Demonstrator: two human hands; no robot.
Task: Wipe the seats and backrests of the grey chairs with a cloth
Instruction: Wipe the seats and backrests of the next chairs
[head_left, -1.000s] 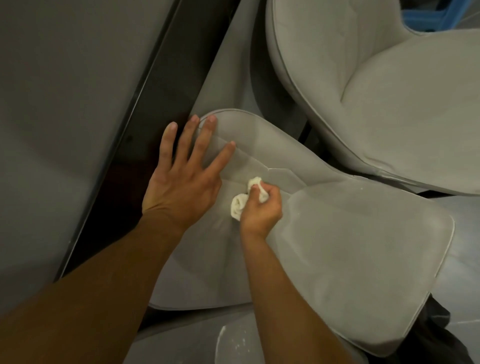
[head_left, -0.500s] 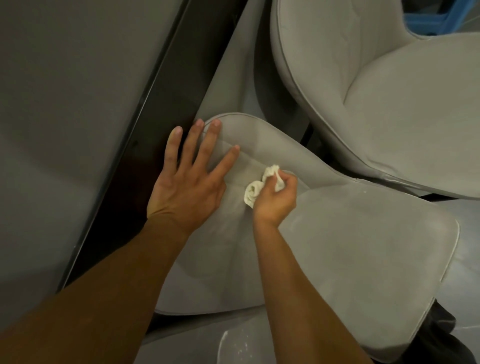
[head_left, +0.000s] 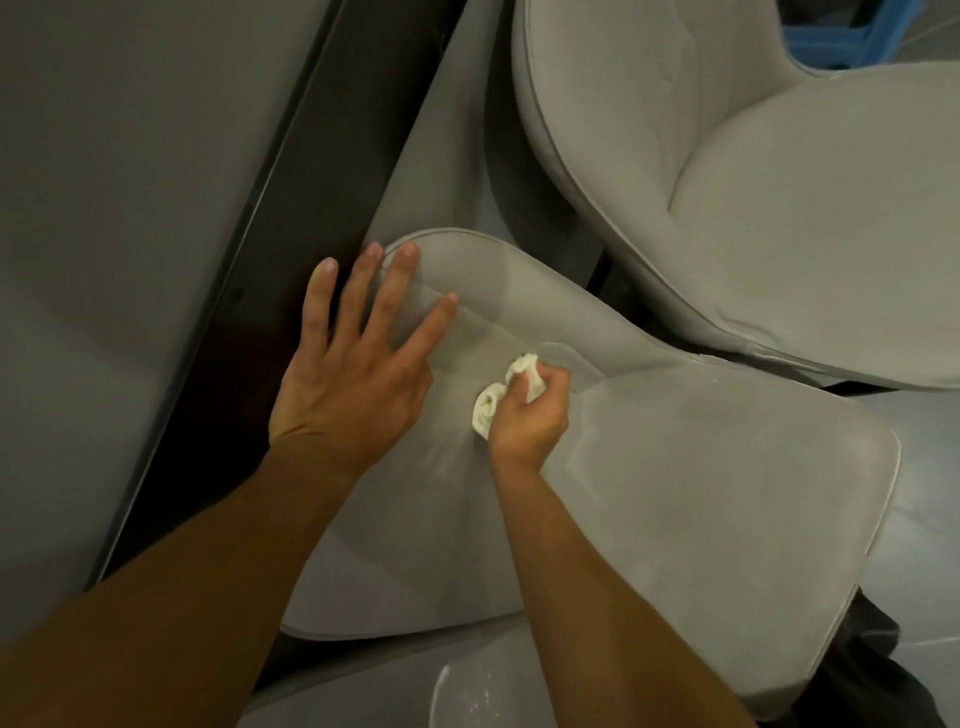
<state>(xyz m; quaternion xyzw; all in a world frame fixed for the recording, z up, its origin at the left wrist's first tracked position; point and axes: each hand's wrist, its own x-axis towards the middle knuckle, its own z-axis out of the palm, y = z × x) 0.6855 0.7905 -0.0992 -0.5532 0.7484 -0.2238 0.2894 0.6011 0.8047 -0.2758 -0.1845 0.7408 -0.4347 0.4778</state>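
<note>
A grey upholstered chair (head_left: 701, 519) fills the lower middle of the view, its backrest to the left and its seat to the right. My left hand (head_left: 353, 384) lies flat with spread fingers on the top of the backrest. My right hand (head_left: 530, 421) grips a crumpled white cloth (head_left: 491, 402) and presses it on the backrest near the crease with the seat. A second grey chair (head_left: 779, 208) stands behind it at the upper right.
A grey table top (head_left: 130, 208) with a dark edge (head_left: 291, 208) runs along the left, close beside the backrest. A blue crate (head_left: 852, 36) shows at the top right. Pale floor (head_left: 363, 686) with white specks lies below the chair.
My right hand has slid the cloth back down and left along the backrest after moving up and right. My left hand has stayed flat on the backrest top.
</note>
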